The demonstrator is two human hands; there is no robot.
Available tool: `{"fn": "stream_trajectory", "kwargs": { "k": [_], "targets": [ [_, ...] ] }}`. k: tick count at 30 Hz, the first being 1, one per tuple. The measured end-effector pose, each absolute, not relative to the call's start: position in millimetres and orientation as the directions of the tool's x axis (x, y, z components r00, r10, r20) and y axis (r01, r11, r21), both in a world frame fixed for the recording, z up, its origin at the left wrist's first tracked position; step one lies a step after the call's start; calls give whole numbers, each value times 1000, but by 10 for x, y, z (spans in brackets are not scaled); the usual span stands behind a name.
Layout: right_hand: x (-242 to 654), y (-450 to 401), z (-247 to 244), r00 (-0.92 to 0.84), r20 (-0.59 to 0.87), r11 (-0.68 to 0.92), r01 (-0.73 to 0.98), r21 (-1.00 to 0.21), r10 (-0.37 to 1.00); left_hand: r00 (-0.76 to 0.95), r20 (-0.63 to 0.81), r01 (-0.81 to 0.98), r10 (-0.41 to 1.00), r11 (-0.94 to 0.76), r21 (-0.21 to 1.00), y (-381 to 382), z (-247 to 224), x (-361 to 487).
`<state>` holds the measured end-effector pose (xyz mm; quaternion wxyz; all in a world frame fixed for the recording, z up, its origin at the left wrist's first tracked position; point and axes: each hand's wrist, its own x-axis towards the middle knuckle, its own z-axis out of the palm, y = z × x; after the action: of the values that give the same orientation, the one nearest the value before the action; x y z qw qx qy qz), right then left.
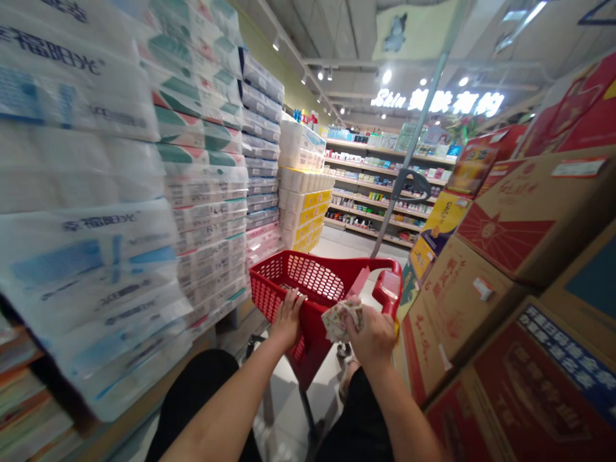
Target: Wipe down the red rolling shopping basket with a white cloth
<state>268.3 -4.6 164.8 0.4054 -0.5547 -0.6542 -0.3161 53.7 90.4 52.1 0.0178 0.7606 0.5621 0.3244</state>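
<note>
A red plastic shopping cart (312, 346) with a perforated basket stands in front of me, its raised red handle (387, 287) at the right. My left hand (287, 321) grips the near rim of the basket, fingers hooked over the edge. In my right hand (375, 337) is a crumpled cloth (337, 321) with a small floral print, pinched between thumb and fingers. That cloth lies against the cart's near side, just below the handle. The part of the basket floor that shows holds nothing I can make out.
Tall stacks of tissue packs (206, 147) line the left side. Cardboard cartons (500, 218) are piled close on the right. A grey pole (409, 154) rises beyond the cart. Stocked shelves (370, 192) stand across the far end, past a pale tiled floor.
</note>
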Motion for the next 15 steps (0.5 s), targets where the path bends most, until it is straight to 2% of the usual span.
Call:
{"fn": "stream_trajectory", "kwargs": {
  "k": [5,9,13,15],
  "targets": [
    [2481,-12,1638,-165,839,276,961,18,518,123,391,830,912,-310,463,1005,701,576],
    [2389,60,1772,-275,740,394,919,15,614,164,439,786,884,-386,483,1017,844,617],
    [2462,222,2034,-379,576,526,844,-106,724,196,524,721,829,-484,495,1001,982,641],
    [2532,314,2117,-371,558,548,815,-187,742,229,545,707,807,-523,476,978,1070,654]
  ]
}}
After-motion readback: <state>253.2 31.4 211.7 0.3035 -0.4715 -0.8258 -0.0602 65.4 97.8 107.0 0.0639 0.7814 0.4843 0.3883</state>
